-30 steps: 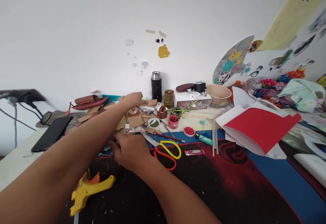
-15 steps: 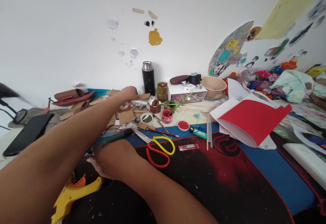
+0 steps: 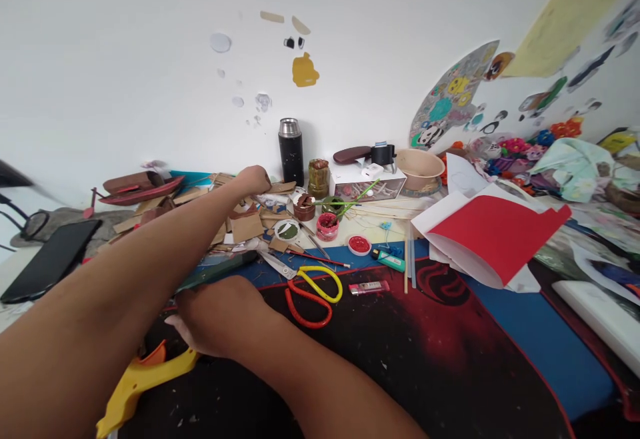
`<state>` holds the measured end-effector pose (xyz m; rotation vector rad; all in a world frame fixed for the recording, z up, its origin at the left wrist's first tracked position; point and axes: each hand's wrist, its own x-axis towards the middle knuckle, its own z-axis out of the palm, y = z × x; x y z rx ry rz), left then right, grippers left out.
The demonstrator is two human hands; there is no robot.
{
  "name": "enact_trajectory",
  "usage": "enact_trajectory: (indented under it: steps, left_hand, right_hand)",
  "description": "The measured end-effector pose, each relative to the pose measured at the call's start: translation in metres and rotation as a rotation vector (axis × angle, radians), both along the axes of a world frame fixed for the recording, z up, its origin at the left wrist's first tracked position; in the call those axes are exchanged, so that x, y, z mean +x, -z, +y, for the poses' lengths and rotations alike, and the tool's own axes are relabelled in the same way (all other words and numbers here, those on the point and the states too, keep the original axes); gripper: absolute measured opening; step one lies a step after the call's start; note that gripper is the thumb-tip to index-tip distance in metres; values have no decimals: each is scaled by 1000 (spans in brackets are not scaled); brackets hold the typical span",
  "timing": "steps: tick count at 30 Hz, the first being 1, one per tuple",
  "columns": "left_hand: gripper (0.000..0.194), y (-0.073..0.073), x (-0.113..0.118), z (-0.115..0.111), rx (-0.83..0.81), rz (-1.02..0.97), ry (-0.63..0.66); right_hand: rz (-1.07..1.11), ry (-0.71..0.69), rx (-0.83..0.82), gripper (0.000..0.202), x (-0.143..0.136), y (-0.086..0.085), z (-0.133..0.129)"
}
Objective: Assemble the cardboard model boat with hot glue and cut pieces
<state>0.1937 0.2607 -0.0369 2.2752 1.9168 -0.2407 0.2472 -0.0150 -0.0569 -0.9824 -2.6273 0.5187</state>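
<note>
My left hand [image 3: 254, 180] reaches across to the pile of cardboard scraps [image 3: 247, 228], near a black thermos [image 3: 291, 152]. Its fingers are curled down among the pieces, and what they grip, if anything, is hidden. Below the left forearm, my right hand [image 3: 215, 312] is curled with its back towards me; the forearm covers part of it, and I cannot make out its contents. Beside the right hand lies a long dark green object [image 3: 220, 271]. Scissors [image 3: 313, 292] with red and yellow handles rest to its right. A yellow glue gun-like tool [image 3: 140, 386] with an orange trigger lies below.
Open paint jars [image 3: 328, 227] and a red paint lid [image 3: 359, 246] stand mid-table. Two lighters [image 3: 369, 288] lie on the dark mat [image 3: 400, 372]. Red paper [image 3: 500, 232] is at right, a phone [image 3: 53, 259] and model boat [image 3: 143, 191] at left.
The left hand has shifted slightly left and its fingers look more tucked in. The right hand has barely moved. The view has tilted a little.
</note>
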Motion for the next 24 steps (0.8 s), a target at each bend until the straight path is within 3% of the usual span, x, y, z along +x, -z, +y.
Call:
enact_trajectory:
  steps: [24]
  left_hand:
    - [42, 8, 11, 3, 16, 53, -23]
  right_hand:
    - [-2, -55, -12, 30, 3, -4, 0]
